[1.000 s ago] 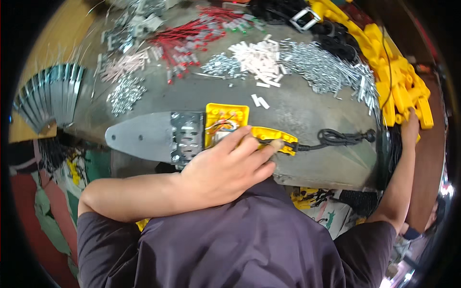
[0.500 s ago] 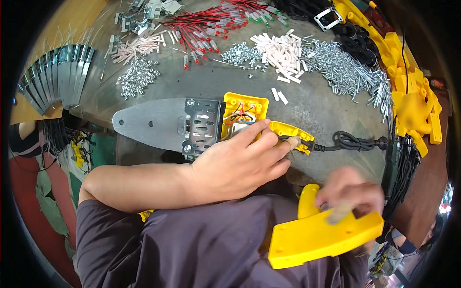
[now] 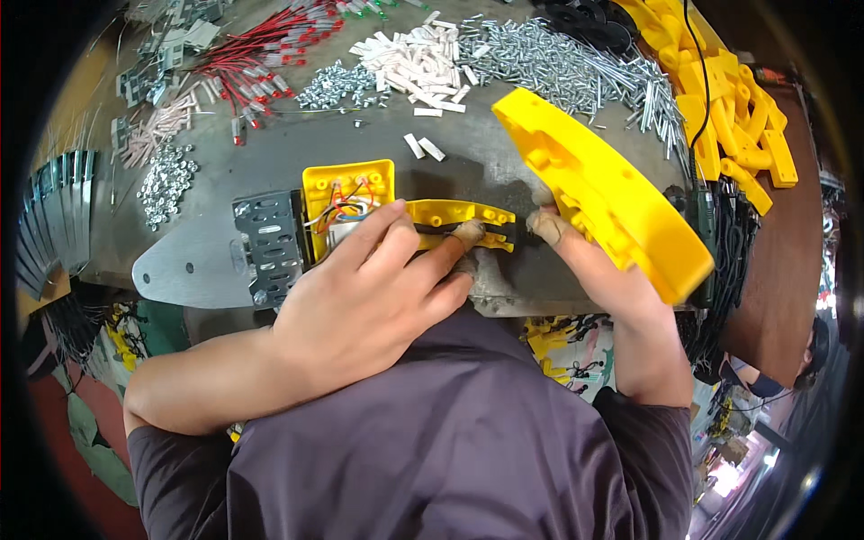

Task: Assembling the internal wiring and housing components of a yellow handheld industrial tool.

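From my head view, my left hand point(image 3: 346, 301) lies palm down over the surface point(image 3: 270, 148), its spread fingers bent onto the open yellow case point(image 3: 349, 169) and its handle point(image 3: 450, 212); I cannot tell whether they pinch anything. The case sits at twelve o'clock from that hand, with thin wires point(image 3: 346, 209) showing inside it. Taking the case as my centre, the handle runs out toward three o'clock, and at eight o'clock are a slotted metal bracket point(image 3: 267, 241) and, beyond it, a pointed gray plate point(image 3: 189, 267). My right hand point(image 3: 596, 261), between three and four o'clock, grips a yellow cover point(image 3: 630, 193) raised on a slant; most of those fingers are hidden behind it. Small nuts point(image 3: 166, 184) are heaped at nine o'clock, red-wired lamps point(image 3: 270, 54) at eleven and white sticks point(image 3: 418, 67) at one. Toward two o'clock, two loose white pieces point(image 3: 423, 147) lie near the case, with a spread of screws point(image 3: 558, 67) farther out. Well off at three o'clock, more yellow parts point(image 3: 733, 126) are piled.
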`<state>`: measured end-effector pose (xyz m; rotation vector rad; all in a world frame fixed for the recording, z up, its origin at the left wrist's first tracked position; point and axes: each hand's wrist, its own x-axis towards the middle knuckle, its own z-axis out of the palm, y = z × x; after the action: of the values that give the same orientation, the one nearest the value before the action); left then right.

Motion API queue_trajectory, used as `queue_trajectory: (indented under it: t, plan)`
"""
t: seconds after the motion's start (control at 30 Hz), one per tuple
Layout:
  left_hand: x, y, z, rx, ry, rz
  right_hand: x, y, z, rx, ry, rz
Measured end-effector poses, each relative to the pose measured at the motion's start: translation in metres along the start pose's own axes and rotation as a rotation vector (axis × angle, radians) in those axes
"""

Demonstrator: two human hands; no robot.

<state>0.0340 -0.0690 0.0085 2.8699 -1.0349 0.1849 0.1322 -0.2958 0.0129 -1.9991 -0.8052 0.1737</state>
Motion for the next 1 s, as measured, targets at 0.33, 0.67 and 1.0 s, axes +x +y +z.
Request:
queue_trajectory:
  t: [0.33,0.67,1.0]
  plan:
    - [0.003,0.001,-0.008,0.022,-0.028,0.0,0.038,0.006,-0.025,0.074,-0.553,-0.036]
    - [0.001,-0.001,-0.002,-0.031,0.006,0.004,-0.004,-0.007,0.026,0.524,0.207,0.254]
    - [0.002,-0.002,-0.007,-0.046,-0.016,0.02,0.0,-0.028,0.017,-0.318,-0.033,-0.025]
